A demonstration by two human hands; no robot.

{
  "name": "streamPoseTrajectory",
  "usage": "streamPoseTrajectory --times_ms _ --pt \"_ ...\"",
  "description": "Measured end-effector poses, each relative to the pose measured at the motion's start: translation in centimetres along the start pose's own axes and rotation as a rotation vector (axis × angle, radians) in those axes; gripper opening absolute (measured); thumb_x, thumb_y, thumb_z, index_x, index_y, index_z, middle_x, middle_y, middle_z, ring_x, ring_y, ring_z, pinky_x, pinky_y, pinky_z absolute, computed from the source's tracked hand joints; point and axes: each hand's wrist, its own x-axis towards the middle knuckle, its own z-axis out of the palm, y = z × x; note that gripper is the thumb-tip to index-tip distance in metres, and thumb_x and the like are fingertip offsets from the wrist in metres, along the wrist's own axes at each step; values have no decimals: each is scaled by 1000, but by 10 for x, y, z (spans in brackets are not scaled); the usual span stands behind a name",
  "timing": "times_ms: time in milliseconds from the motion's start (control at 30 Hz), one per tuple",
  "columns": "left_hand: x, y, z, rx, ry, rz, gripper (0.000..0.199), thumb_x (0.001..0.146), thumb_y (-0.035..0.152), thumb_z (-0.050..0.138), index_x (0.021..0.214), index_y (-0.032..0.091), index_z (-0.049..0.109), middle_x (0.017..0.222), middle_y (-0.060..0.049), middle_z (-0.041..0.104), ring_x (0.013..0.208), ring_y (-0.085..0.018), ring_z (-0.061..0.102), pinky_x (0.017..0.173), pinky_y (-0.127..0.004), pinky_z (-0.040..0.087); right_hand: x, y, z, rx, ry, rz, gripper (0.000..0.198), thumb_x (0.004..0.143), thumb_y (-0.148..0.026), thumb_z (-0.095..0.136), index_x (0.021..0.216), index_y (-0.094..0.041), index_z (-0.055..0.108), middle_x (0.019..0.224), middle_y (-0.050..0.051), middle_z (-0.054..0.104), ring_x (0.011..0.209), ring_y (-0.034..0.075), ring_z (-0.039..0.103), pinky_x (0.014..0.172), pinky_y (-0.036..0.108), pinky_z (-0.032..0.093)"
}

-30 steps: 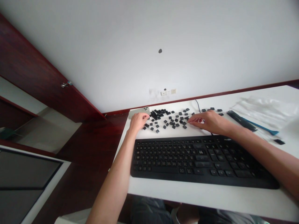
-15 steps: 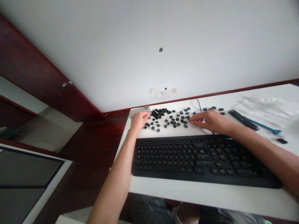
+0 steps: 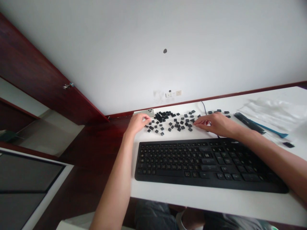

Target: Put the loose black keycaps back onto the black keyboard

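Observation:
Black keycaps (image 3: 164, 116) lie scattered over the white table (image 3: 168, 188), densest in a pile near the wall. My left hand (image 3: 137, 122) hovers at the left edge of them, thumb and index finger curved with a small gap and no keycap visible between. Loose keycaps lie just beneath its fingertips. On the other side, my right hand (image 3: 212, 124) stretches its fingers left, tips beside or touching a keycap (image 3: 192, 120); its fingers look apart. A black keyboard (image 3: 177, 163) lies below both hands, many of its key positions bare, other keys in place. The right forearm crosses over its right end.
A phone (image 3: 150, 111) lies behind my left hand. To the right are dark strips (image 3: 249, 123), a blue pry tool (image 3: 271, 128), a small black piece (image 3: 289, 144) and clear plastic wrap (image 3: 271, 110). A cable (image 3: 203, 107) runs back toward the wall.
My left hand has drawn back left, away from the keycap pile, uncovering keycaps, and its fingertips have parted slightly. The right hand has stayed nearly still.

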Motion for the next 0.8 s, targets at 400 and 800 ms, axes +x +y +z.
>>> streamPoseTrajectory --times_ms 400,800 --pt "-6 -1 -5 79 -205 -56 13 85 37 76 87 27 85 90 -3 79 84 -20 68 73 -30 45 0 4 1 -31 -3 11 33 98 -46 56 101 -28 83 97 3 84 82 26 78 76 37 59" --pt "-5 -10 -3 49 -137 -98 19 91 36 71 95 27 86 99 -7 83 94 -23 73 82 -32 50 0 3 0 5 -17 14 34 98 -50 57 101 -30 84 99 4 84 85 28 79 78 40 64"
